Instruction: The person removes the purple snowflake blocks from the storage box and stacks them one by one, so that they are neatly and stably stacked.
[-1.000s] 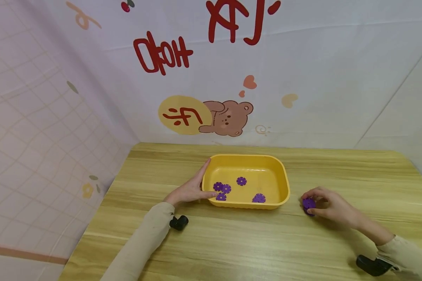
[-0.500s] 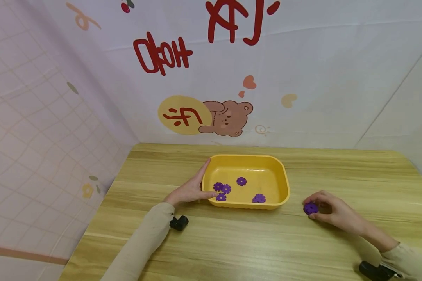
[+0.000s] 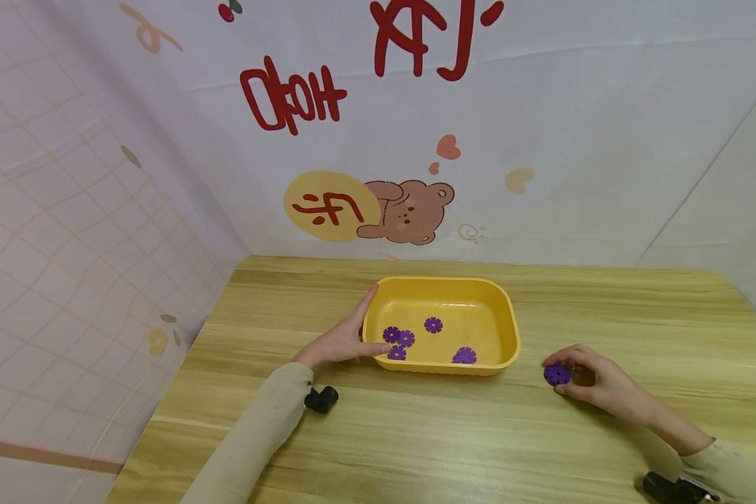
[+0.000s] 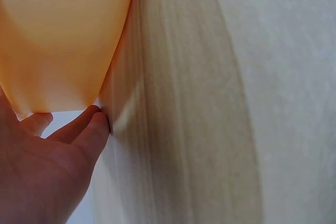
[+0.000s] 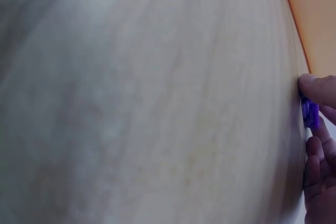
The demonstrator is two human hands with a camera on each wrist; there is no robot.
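A yellow plastic basin stands on the table. My left hand grips its left end, with the thumb at the near rim and the fingers along the outer side. In the left wrist view, fingertips touch the basin's outside wall. To the right of the basin, my right hand pinches a small stack of purple snowflake discs between thumb and fingers, at the tabletop. The right wrist view shows the stack edge-on, partly hidden by the hand.
Several purple snowflake discs lie in the basin: a group at the left, a single disc in the middle and overlapping discs at the near right. A printed cloth wall rises behind the wooden table.
My right hand has shifted slightly right and towards me with the discs, which now lie flatter and more evenly stacked. The left hand and basin have stayed put.
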